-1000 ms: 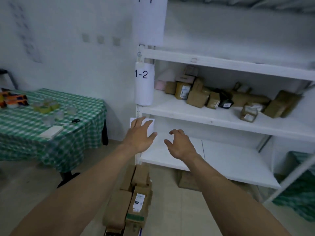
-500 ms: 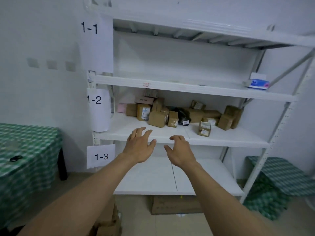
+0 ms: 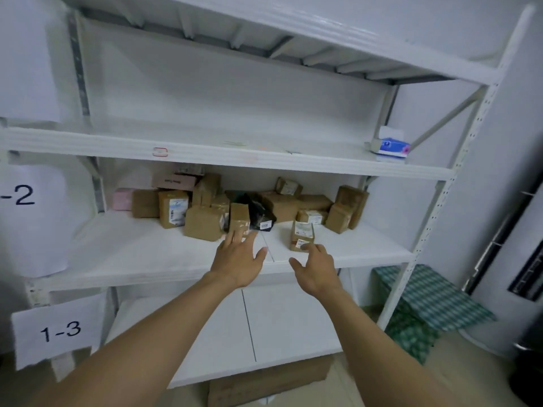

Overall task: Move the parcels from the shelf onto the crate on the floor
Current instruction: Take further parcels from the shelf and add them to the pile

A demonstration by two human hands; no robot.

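While both arms stretch over the front edge of the middle shelf board [image 3: 147,265], I see my left hand [image 3: 239,259] spread wide and holding nothing, its fingertips at the foot of a small upright brown parcel [image 3: 239,218]; whether they touch it I cannot tell. My right hand [image 3: 316,267] is also loose and empty, fingers slightly bent, just in front of a labelled parcel [image 3: 302,235] that stands alone near the front edge, right of the board's centre seam. Behind these, the other parcels [image 3: 202,223] lie heaped toward the back edge of the same board: brown boxes, a black bag [image 3: 260,214] in the middle, a pink box [image 3: 122,199] at the left end. On the board above, a tissue pack [image 3: 392,146] sits at the right end. A paper tag [image 3: 58,330] reading 1-3 hangs by the left post, and a cardboard box [image 3: 264,383] sits on the floor under the lowest board.
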